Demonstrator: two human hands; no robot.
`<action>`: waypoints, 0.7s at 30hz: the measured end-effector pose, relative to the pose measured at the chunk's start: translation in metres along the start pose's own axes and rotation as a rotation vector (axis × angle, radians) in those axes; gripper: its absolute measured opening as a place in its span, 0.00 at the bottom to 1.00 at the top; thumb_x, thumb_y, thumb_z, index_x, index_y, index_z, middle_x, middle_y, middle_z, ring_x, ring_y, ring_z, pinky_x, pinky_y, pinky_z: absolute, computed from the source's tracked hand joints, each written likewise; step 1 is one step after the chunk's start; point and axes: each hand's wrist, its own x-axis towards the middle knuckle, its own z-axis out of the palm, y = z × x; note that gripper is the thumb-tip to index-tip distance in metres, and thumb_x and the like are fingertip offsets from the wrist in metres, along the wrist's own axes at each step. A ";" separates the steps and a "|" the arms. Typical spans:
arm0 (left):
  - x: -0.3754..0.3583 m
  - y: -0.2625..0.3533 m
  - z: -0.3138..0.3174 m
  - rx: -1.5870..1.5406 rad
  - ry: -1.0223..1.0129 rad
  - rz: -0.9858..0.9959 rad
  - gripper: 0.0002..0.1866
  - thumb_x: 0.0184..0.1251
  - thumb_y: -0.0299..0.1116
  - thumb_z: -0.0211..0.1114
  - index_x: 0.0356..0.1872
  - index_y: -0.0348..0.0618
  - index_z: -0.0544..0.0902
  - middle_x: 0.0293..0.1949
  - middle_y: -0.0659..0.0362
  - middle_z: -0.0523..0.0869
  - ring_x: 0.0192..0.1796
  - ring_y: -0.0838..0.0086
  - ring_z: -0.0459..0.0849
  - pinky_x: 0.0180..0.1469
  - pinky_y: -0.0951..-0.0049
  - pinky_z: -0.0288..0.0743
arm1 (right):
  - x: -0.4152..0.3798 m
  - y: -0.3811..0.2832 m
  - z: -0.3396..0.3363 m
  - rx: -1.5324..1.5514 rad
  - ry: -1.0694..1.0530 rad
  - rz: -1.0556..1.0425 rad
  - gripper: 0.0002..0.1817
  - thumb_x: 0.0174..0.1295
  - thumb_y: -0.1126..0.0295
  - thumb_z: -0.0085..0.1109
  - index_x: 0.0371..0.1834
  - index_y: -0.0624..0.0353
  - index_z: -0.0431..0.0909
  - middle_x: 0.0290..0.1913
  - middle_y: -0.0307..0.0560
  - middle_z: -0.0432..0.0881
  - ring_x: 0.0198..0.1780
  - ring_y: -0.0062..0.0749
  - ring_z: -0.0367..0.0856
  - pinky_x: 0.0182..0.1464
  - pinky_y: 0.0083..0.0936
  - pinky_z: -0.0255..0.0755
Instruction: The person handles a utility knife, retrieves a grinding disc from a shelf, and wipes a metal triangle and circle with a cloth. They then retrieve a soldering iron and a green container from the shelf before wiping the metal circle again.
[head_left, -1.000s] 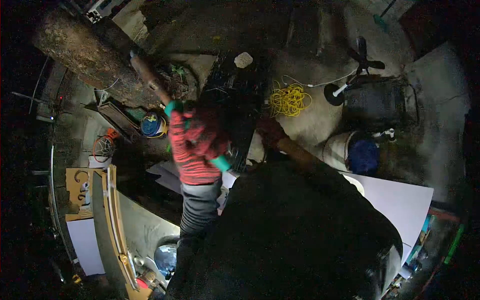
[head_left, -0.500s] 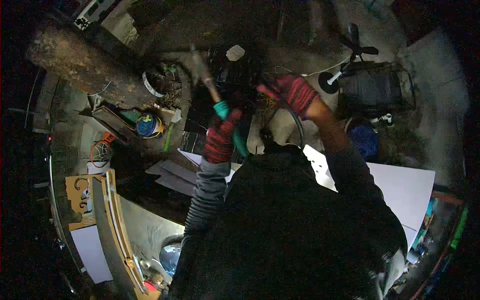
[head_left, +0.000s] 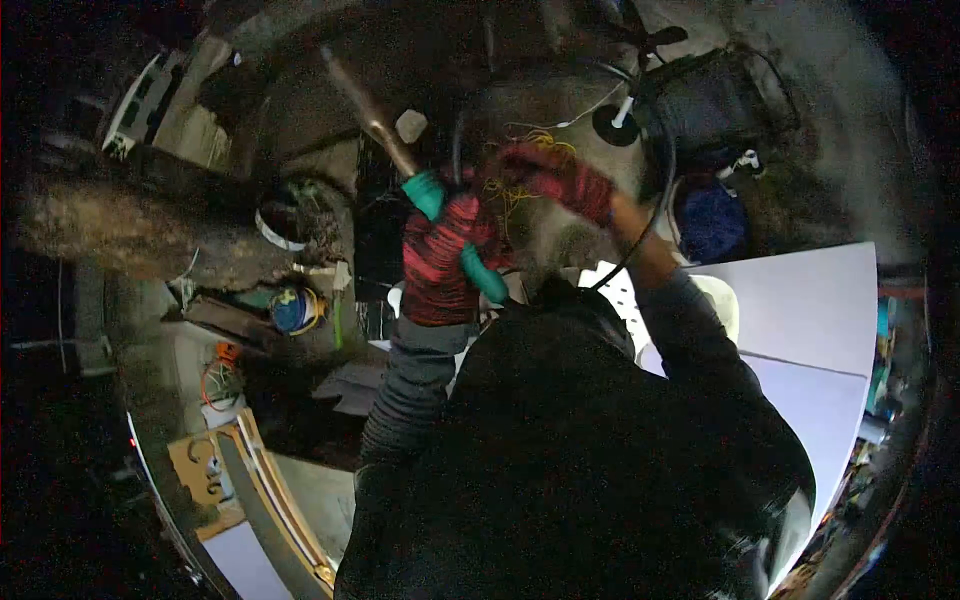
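Note:
My left hand, in a red-and-black knit glove, is closed around the teal handle of a torch-like tool with a long metal tube. The tube slants up and to the left. My right hand, in a matching glove, reaches in from the right, close beside the left one. Motion smears its fingers, so I cannot see whether they grip anything. A black hose arcs around the right forearm, and a dark length of it hangs above the left hand.
Yellow strands lie on the floor beyond my hands. A fan, a blue-covered container and white panels stand right. Left are a thick log-like cylinder, a blue bucket and a small basketball hoop.
The view has shifted. The right hand has moved inward toward the left hand, and the hose now swings out in a wide loop to the right. The left hand keeps its hold on the tool.

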 end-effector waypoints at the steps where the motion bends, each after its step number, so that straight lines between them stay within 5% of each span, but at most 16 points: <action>1: 0.010 0.009 0.008 -0.241 -0.028 -0.108 0.18 0.67 0.39 0.66 0.53 0.44 0.77 0.28 0.64 0.79 0.27 0.76 0.78 0.28 0.73 0.73 | -0.014 0.026 0.016 0.000 -0.038 0.097 0.23 0.68 0.65 0.52 0.66 0.57 0.69 0.62 0.48 0.75 0.59 0.34 0.76 0.62 0.32 0.70; 2: 0.020 0.018 0.017 -0.480 -0.055 -0.224 0.17 0.67 0.40 0.66 0.52 0.43 0.78 0.27 0.64 0.79 0.25 0.75 0.78 0.26 0.73 0.72 | -0.029 0.051 0.035 0.015 -0.078 0.161 0.23 0.68 0.65 0.53 0.65 0.57 0.70 0.61 0.48 0.75 0.59 0.34 0.76 0.62 0.32 0.70; 6: 0.068 0.045 0.058 -0.305 0.110 -0.218 0.17 0.68 0.47 0.61 0.50 0.47 0.77 0.25 0.67 0.74 0.24 0.78 0.70 0.26 0.72 0.68 | -0.094 0.106 0.104 0.076 -0.191 0.350 0.21 0.67 0.64 0.55 0.62 0.57 0.73 0.58 0.48 0.77 0.57 0.34 0.76 0.61 0.31 0.70; 10: 0.123 0.020 0.058 -0.424 0.108 -0.107 0.15 0.68 0.46 0.64 0.28 0.49 0.76 0.21 0.61 0.77 0.24 0.71 0.76 0.29 0.69 0.75 | -0.156 0.136 0.083 0.104 -0.217 0.552 0.20 0.65 0.64 0.57 0.59 0.57 0.75 0.55 0.49 0.79 0.55 0.33 0.77 0.60 0.30 0.70; 11: 0.129 0.018 0.063 -0.357 0.257 -0.162 0.16 0.68 0.45 0.64 0.24 0.49 0.74 0.19 0.62 0.76 0.24 0.70 0.76 0.31 0.68 0.74 | -0.174 0.142 0.074 0.107 -0.226 0.629 0.19 0.65 0.64 0.58 0.58 0.57 0.76 0.54 0.49 0.80 0.54 0.33 0.77 0.59 0.30 0.70; 15: 0.166 -0.014 0.072 -0.338 0.306 -0.073 0.17 0.69 0.45 0.63 0.24 0.48 0.74 0.19 0.62 0.75 0.25 0.70 0.76 0.32 0.67 0.75 | -0.222 0.124 0.048 0.186 -0.249 0.907 0.18 0.64 0.63 0.60 0.55 0.57 0.79 0.51 0.50 0.82 0.53 0.33 0.77 0.58 0.28 0.70; 18: 0.169 -0.006 0.089 -0.292 0.273 -0.130 0.16 0.69 0.44 0.63 0.24 0.49 0.75 0.20 0.63 0.75 0.25 0.72 0.75 0.32 0.67 0.75 | -0.226 0.095 0.056 0.348 0.080 0.487 0.18 0.66 0.61 0.58 0.54 0.58 0.76 0.57 0.49 0.74 0.56 0.42 0.74 0.61 0.37 0.66; 20: 0.174 -0.006 0.097 -0.379 0.186 -0.143 0.16 0.69 0.45 0.64 0.25 0.49 0.75 0.20 0.65 0.74 0.24 0.74 0.74 0.32 0.68 0.75 | -0.209 0.116 0.070 0.072 0.327 0.599 0.26 0.63 0.58 0.62 0.62 0.55 0.71 0.60 0.53 0.72 0.62 0.44 0.70 0.62 0.40 0.66; 21: 0.162 0.006 0.117 -0.355 0.187 -0.179 0.15 0.69 0.45 0.64 0.26 0.50 0.75 0.20 0.65 0.74 0.24 0.74 0.73 0.32 0.69 0.75 | -0.193 0.120 0.072 0.125 0.562 0.445 0.29 0.62 0.58 0.63 0.65 0.53 0.68 0.61 0.54 0.71 0.62 0.44 0.70 0.62 0.39 0.67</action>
